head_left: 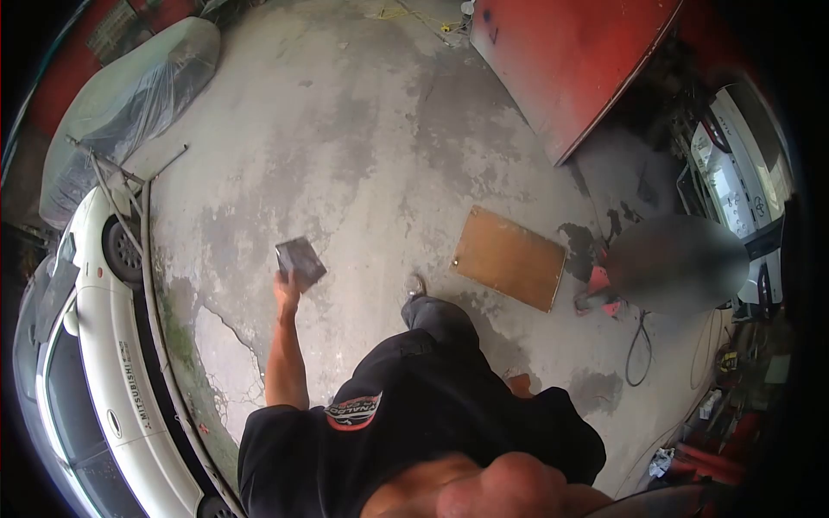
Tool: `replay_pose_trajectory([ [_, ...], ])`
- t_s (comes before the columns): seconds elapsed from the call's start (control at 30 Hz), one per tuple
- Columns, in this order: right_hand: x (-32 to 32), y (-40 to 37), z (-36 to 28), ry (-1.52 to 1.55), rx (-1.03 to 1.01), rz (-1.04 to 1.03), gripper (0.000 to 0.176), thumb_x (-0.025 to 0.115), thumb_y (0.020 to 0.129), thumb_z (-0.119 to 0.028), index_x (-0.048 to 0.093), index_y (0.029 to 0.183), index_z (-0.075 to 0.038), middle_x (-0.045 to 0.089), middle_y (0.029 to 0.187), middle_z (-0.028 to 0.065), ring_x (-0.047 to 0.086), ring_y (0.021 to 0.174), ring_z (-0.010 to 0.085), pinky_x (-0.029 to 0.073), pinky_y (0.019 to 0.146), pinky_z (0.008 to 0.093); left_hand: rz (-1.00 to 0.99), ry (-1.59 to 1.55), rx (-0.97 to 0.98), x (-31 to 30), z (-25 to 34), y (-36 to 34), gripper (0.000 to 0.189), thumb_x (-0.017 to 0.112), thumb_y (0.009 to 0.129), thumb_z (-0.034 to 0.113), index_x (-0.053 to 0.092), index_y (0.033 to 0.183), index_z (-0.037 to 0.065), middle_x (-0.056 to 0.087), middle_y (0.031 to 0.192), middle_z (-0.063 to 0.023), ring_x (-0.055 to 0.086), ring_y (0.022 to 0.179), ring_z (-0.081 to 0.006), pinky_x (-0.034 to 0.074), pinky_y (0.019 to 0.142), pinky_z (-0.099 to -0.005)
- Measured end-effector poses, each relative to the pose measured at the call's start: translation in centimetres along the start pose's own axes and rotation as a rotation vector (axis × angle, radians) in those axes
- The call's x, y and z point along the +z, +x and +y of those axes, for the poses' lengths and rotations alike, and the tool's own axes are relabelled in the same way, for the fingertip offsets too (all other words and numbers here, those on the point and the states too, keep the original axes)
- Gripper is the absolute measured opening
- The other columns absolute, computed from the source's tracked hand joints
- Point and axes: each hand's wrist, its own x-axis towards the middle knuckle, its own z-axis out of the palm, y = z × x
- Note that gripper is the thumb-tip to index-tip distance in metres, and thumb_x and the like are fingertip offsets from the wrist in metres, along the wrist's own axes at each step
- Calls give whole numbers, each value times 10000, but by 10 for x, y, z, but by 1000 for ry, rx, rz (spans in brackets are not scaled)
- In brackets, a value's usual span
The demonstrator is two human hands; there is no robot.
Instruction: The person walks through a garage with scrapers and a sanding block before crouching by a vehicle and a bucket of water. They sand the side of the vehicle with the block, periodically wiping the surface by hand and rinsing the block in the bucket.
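My left hand reaches out in front of my body at the left of the head view. Its fingers are closed on the lower left edge of a dark grey, flat rectangular piece, which has a lighter rim at one corner. Concrete floor shows all around this piece. My right arm hangs at the right side of my black shirt; only a small patch of skin shows beside the sleeve, and the right hand is hidden. One shoe points forward below me.
A brown board lies on the floor to the right. White car and metal pipe frame line the left; a plastic-covered vehicle stands behind. A large red panel juts in at upper right. Near a blurred area lies a cable loop.
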Motion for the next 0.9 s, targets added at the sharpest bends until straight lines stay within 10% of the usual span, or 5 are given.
replay_pose_trajectory([
  [0.07, 52, 107, -70, -166, -486, 299, 420, 745, 793, -195, 566, 1080, 54, 664, 1063, 296, 652, 1038, 448, 543, 867, 469, -28, 293, -66, 19, -26, 0, 467, 662, 888, 401, 625, 977, -55, 682, 894, -246, 666, 827, -374, 521, 732, -446],
  [0.13, 40, 62, -251, -119, -431, 241, 461, 736, 783, -246, 555, 1087, 50, 663, 1067, 302, 635, 1073, 461, 520, 886, 490, -175, 345, -258, 28, -42, -28, 511, 628, 884, 439, 639, 1023, -52, 678, 985, -296, 660, 962, -454, 510, 824, -507],
  [0.43, 62, 45, -819, 31, -1116, 367, 193, 599, 893, -95, 508, 1034, 0, 656, 922, 240, 663, 893, 401, 512, 783, 443, -545, 693, -764, 102, -27, 76, 629, 619, 869, 501, 635, 1068, -96, 709, 997, -248, 701, 936, -343, 551, 798, -452],
  [0.67, 65, 105, -897, -158, -831, 344, 265, 623, 842, -113, 506, 1038, 22, 656, 946, 283, 650, 934, 461, 506, 787, 498, -250, 481, -561, 174, 30, 399, 616, 606, 875, 510, 658, 1023, -86, 719, 936, -249, 721, 874, -349, 568, 731, -449],
  [0.9, 54, 193, -851, -120, -199, 326, 291, 663, 842, -136, 560, 1030, 61, 668, 918, 251, 695, 759, 400, 539, 565, 474, -198, 259, 52, 324, 286, 799, 475, 609, 925, 384, 604, 1047, -74, 646, 990, -317, 610, 962, -498, 477, 825, -514],
])
